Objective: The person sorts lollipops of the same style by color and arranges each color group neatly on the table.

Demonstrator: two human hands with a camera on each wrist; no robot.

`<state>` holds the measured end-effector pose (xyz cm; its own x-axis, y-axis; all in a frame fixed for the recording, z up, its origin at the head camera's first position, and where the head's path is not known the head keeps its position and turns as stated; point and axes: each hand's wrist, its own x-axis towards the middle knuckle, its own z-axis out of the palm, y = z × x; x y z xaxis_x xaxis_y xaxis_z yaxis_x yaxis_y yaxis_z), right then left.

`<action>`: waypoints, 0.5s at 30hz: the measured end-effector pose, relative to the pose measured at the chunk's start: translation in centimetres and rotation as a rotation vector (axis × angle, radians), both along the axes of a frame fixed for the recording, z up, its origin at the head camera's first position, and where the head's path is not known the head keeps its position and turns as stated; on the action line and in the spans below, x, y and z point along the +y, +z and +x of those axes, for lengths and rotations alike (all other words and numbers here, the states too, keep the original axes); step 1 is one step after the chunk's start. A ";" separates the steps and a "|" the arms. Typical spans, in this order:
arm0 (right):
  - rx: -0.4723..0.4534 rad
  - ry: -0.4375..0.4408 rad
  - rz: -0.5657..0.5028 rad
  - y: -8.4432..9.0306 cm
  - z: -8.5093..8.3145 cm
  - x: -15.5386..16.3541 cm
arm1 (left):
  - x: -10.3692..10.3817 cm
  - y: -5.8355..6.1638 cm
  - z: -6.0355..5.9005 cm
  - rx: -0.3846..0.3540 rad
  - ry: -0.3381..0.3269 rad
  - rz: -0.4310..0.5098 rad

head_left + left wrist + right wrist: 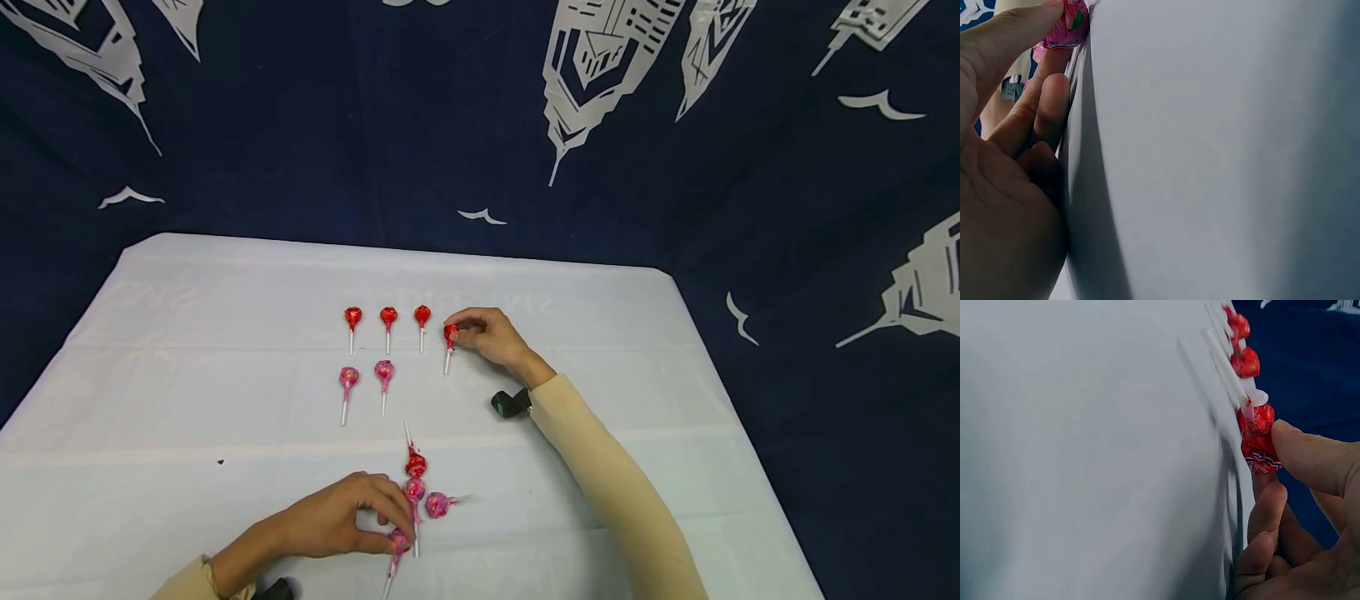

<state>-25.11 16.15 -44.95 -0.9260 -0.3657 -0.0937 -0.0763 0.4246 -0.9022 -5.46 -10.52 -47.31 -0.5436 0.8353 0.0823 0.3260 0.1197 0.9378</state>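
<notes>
My right hand (459, 330) pinches the wrapped head of a red lollipop (450, 336) at the right end of a row of three red lollipops (387, 317) lying on the white tablecloth (187, 375). In the right wrist view, thumb and finger (1266, 512) hold that red lollipop (1259, 440). Two pink lollipops (348, 377) lie in a second row below. My left hand (390, 529) pinches a pink lollipop (399, 542) at the near edge of a small pile: one red (416, 464) and two pink (437, 504). The left wrist view shows the pink wrapper (1066, 28) by my fingertips (1054, 94).
A dark blue cloth with white building prints (600, 58) hangs behind and around the table. A black wrist camera (510, 404) sits under my right wrist. Bare tablecloth lies to the left and right of the lollipops.
</notes>
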 end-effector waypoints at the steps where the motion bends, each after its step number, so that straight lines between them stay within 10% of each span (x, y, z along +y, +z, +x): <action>1: 0.000 -0.009 0.002 -0.1 -0.3 -0.1 | 0.0 0.0 0.0 -0.001 0.001 -0.001; 15: -0.014 -0.069 0.066 -0.6 -2.8 -0.7 | -0.2 0.0 0.1 0.024 0.017 -0.006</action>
<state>-27.90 15.43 -45.50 -0.9471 -0.2939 -0.1288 -0.0324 0.4867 -0.8730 -5.32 -10.69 -47.31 -0.5556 0.8265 0.0901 0.3461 0.1314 0.9289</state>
